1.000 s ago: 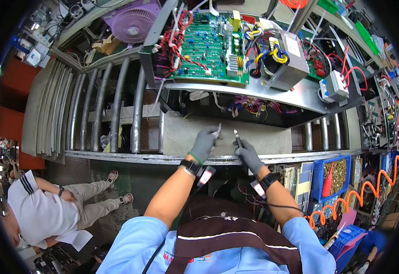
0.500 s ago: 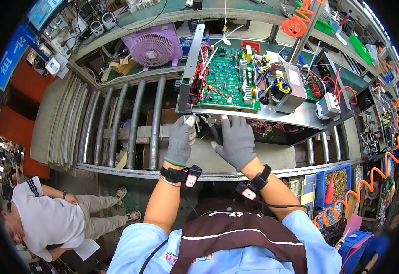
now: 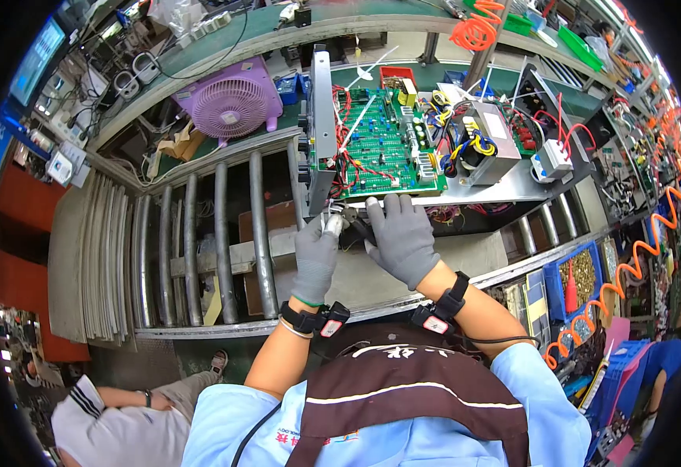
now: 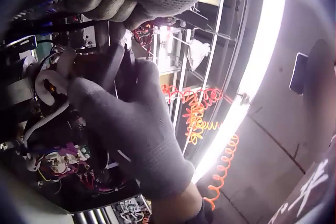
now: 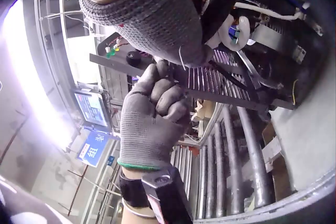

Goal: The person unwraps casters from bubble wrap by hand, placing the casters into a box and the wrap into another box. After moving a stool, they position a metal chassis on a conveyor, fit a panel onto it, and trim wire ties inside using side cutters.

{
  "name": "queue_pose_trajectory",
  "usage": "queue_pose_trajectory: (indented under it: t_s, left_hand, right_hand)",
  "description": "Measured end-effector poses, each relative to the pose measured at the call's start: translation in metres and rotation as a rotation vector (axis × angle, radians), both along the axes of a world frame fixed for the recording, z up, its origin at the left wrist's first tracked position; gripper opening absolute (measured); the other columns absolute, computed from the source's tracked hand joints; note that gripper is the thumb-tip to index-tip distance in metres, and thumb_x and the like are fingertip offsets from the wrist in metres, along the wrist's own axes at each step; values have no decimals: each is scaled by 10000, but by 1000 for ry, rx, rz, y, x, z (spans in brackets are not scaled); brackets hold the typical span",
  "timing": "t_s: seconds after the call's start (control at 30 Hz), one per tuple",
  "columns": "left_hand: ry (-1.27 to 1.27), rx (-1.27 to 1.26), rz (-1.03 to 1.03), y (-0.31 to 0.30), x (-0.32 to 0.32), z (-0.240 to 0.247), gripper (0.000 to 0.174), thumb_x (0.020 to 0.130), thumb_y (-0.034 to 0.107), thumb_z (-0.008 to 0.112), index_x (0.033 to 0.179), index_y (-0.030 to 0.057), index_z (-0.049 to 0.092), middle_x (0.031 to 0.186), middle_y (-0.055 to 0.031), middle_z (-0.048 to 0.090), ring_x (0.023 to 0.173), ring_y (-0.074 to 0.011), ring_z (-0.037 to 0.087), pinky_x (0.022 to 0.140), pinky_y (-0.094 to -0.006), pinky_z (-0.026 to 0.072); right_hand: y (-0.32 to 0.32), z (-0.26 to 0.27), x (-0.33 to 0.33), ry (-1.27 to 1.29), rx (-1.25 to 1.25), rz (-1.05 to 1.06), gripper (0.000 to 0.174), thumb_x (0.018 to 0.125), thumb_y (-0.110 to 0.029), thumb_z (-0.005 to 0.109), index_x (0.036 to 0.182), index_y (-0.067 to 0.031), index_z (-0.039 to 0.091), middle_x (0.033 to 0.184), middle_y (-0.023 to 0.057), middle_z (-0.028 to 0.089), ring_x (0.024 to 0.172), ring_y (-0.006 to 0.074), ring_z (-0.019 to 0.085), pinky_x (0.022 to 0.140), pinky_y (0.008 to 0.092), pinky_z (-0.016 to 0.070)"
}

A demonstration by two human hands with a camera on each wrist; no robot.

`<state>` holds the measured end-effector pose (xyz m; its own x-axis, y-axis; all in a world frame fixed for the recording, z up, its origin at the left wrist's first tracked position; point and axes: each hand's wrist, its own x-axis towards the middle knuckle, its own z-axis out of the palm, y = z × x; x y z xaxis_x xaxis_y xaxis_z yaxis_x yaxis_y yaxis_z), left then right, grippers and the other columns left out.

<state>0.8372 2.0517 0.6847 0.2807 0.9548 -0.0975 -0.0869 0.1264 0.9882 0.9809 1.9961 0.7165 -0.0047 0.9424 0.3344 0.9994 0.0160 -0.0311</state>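
Note:
Both gloved hands work close together at the front left corner of a metal chassis [image 3: 504, 189] that carries a green circuit board [image 3: 383, 159]. My left hand [image 3: 315, 261] pinches a thin white strip, like a cable tie [image 3: 329, 208], below the chassis edge. My right hand [image 3: 405, 241] grips dark-handled pliers [image 3: 362, 227], their head beside the left fingertips. In the left wrist view, the right hand [image 4: 142, 124] wraps the black handles [image 4: 111, 66]. The right wrist view shows the left hand [image 5: 152, 124] with curled fingers; the right hand hides its fingertips' work.
Metal rollers [image 3: 223, 241] run left of the chassis, beside a stack of grey sheets [image 3: 91, 265]. Behind them stands a purple fan [image 3: 227, 105]. A blue bin of small metal parts [image 3: 585, 272] and a coiled orange hose [image 3: 628, 288] lie right. Another person [image 3: 122, 420] is at lower left.
Both hands have moved forward from over the flat plate to the chassis corner. The left hand has taken hold of the white strip, with the pliers brought beside it. The head view has shifted.

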Motion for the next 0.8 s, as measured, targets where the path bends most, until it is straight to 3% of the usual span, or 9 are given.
queue_pose_trajectory:
  t_s: [0.03, 0.1, 0.2, 0.43, 0.6, 0.67, 0.7, 0.77, 0.8]
  left_hand:
    - [1, -4, -14, 1, -1, -2, 166, 858, 163, 555, 839, 6, 605, 688, 14, 554, 628, -65, 431, 555, -249, 356]
    - [214, 359, -95, 6, -4, -7, 151, 849, 121, 528, 877, 3, 618, 650, -56, 567, 580, -102, 462, 522, -274, 367]
    - [324, 436, -141, 8, -8, 4, 156, 839, 95, 505, 890, 7, 623, 630, -129, 554, 532, -169, 483, 499, -305, 375]
    - [443, 552, -148, 7, -11, 10, 155, 841, 95, 497, 866, -10, 609, 626, -154, 540, 531, -224, 499, 516, -344, 393]
    - [501, 520, -165, -4, -14, 21, 175, 853, 120, 512, 930, 5, 618, 619, -101, 542, 526, -156, 489, 502, -295, 380]
    - [244, 183, -209, -12, -25, 40, 199, 864, 124, 505, 989, 27, 625, 728, 17, 575, 602, -63, 466, 520, -234, 382]
    - [204, 109, -150, -18, -29, 69, 212, 881, 135, 493, 1003, 13, 616, 805, 12, 579, 666, -43, 458, 572, -212, 385]
    - [400, 466, 9, -13, -27, 110, 230, 898, 161, 479, 1013, 8, 607, 922, -34, 610, 798, -93, 536, 742, -226, 417]
    - [336, 712, 26, 2, -26, 118, 233, 891, 163, 487, 1007, 0, 607, 903, -64, 623, 825, -120, 564, 741, -244, 431]
  right_hand:
    - [0, 1, 1, -2, 9, 0, 614, 580, -308, 726, 1094, -65, 493, 899, 103, 471, 852, 253, 482, 666, 366, 389]
    - [0, 0, 4, -6, 20, 4, 611, 580, -298, 724, 1095, -63, 493, 900, 103, 471, 854, 252, 483, 663, 366, 390]
    - [0, 0, 6, -19, 46, 28, 572, 602, -275, 698, 1098, -67, 503, 907, 95, 485, 865, 245, 487, 655, 364, 390]
    - [9, -2, 13, -123, 72, 98, 353, 674, -218, 613, 985, -73, 533, 887, 96, 515, 820, 225, 524, 612, 336, 420]
    - [-6, 18, 35, 65, -94, 177, 400, 631, -186, 638, 992, -70, 514, 877, 108, 517, 821, 253, 537, 599, 368, 447]
    - [-14, 33, 52, 216, -128, 232, 458, 603, -170, 648, 1026, -64, 507, 870, 112, 511, 821, 270, 532, 589, 391, 448]
    - [-17, 41, 60, 299, -57, 225, 469, 606, -165, 640, 1044, -65, 505, 878, 115, 511, 826, 279, 531, 617, 397, 451]
    - [-14, 57, 74, 318, 34, 199, 548, 602, -187, 638, 1113, -46, 496, 890, 124, 509, 848, 293, 522, 702, 394, 444]
    - [-8, 61, 79, 328, 40, 206, 548, 602, -187, 638, 1113, -46, 496, 890, 124, 509, 848, 293, 522, 702, 394, 444]
